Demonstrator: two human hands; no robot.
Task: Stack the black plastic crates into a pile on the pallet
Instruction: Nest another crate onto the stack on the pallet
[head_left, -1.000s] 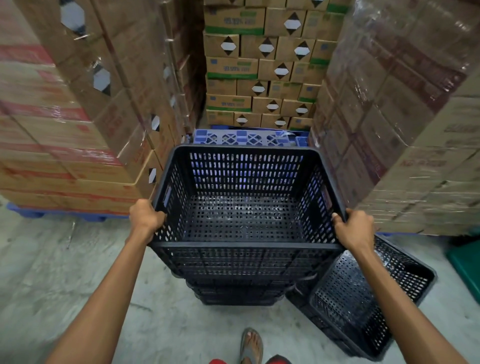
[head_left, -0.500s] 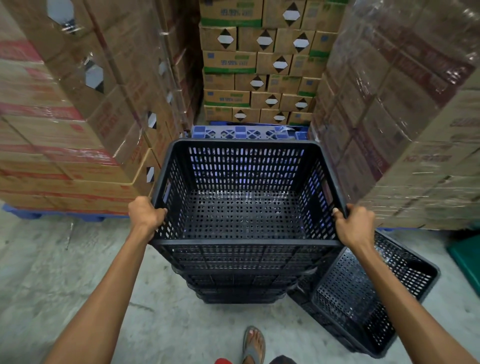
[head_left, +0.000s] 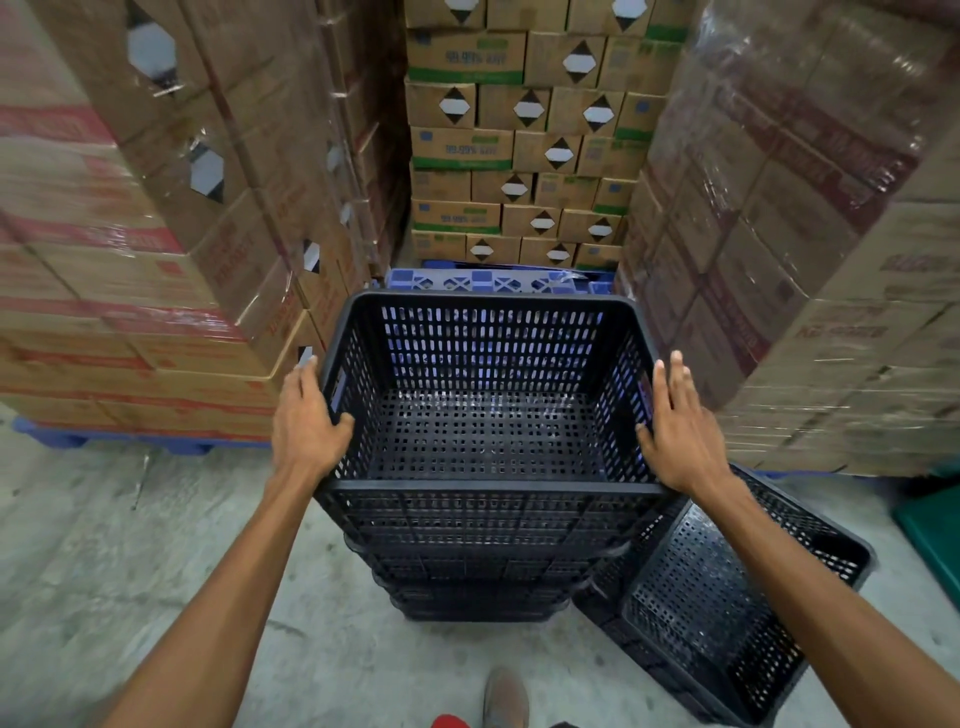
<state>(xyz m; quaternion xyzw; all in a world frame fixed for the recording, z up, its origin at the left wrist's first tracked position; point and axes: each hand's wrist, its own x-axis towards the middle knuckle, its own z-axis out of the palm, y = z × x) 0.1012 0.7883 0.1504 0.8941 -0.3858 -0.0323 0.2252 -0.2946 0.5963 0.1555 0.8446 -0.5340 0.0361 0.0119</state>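
A stack of several nested black plastic crates (head_left: 483, 540) stands on the concrete floor in front of me. The top crate (head_left: 488, 332) is empty and sits level. My left hand (head_left: 306, 421) lies against its left side, fingers straight and thumb hooked over the rim. My right hand (head_left: 685, 431) lies flat against the right rim with fingers stretched out. Neither hand is clenched. A blue pallet (head_left: 493, 283) shows just behind the stack. Another black crate (head_left: 727, 618) lies tilted on the floor at the right, touching the stack.
Shrink-wrapped piles of cardboard boxes rise close on the left (head_left: 171, 249) and right (head_left: 800, 234), with more boxes (head_left: 519, 156) behind the pallet. A green object (head_left: 935, 525) sits at the right edge. My foot (head_left: 504, 699) is near the stack's base.
Both hands have let go of the top crate's near corners. They slid forward along its sides and their fingers straightened. The crate stays on the stack.
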